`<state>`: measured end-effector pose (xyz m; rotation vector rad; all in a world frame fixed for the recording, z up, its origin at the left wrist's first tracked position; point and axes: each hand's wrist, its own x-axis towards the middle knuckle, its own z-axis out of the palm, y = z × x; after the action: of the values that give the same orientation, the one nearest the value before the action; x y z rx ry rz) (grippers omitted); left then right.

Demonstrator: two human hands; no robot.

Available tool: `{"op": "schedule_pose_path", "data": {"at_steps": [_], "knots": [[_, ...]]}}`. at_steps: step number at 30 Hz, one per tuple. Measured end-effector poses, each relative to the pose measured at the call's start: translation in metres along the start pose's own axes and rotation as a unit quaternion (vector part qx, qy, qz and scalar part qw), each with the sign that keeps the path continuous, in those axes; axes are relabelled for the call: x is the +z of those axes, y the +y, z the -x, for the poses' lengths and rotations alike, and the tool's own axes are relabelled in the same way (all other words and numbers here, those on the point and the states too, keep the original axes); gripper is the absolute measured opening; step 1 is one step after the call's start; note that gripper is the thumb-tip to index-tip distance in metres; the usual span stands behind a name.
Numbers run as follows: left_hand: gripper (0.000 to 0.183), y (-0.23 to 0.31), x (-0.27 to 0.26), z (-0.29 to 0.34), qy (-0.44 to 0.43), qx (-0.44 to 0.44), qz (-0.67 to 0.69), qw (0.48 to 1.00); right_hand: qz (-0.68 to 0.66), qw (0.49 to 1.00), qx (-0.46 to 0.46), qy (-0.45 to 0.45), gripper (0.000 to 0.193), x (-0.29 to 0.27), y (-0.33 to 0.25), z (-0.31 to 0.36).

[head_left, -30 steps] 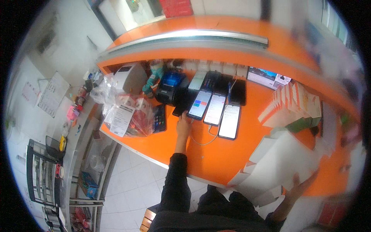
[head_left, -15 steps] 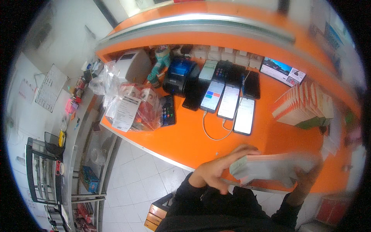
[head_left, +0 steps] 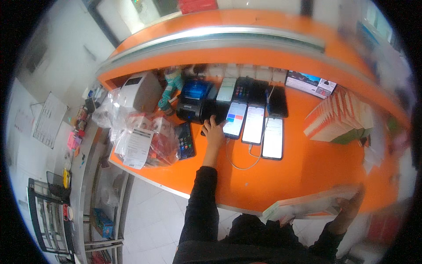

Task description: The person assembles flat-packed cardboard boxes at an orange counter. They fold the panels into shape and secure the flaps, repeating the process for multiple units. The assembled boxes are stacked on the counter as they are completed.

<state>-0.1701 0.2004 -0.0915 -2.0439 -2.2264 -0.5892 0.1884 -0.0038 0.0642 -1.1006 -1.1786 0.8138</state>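
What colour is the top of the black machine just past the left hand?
The machine's top is blue; the head view shows it best.

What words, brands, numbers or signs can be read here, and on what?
None to quote:
White label on clear bag: print too small.
Lit phone screens: too small.
Wide screen at back: too small.
Wall board: writing blurred.
Black printer: front mark too blurred.
Pale stack in right hand: blurred.

From my remote station I can read no wording with confidence. Tiny print: white label (head_left: 140, 148) on the plastic bag (head_left: 163, 137); phone with coloured tiles (head_left: 235, 119); two paler phone screens (head_left: 253, 125). Whiteboard (head_left: 49, 119) writing: illegible to me. Printer (head_left: 192, 107) front: small pale lettering, unresolved.
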Motion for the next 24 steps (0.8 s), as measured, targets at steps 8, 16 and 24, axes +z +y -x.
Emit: {"op": "schedule_pose_path", "data": {"at_steps": [8, 16, 24], "knots": [[0.033, -0.001, -0.016, -0.009, -0.07, 0.018, 0.453, 0.888, -0.047, 0.99, -0.053, -0.122, 0.037, -0.03, 0.026, 0.002], [0.046, 0.085, -0.138, 0.101, -0.258, 0.402, 0.704, 0.526, 0.02, 0.993, 0.062, -0.103, 0.044, 0.013, 0.011, -0.024], [0.046, 0.078, -0.163, 0.127, -0.174, 0.371, 0.697, 0.589, 0.035, 0.935, 0.182, -0.302, 0.053, 0.066, -0.009, -0.069]]}}
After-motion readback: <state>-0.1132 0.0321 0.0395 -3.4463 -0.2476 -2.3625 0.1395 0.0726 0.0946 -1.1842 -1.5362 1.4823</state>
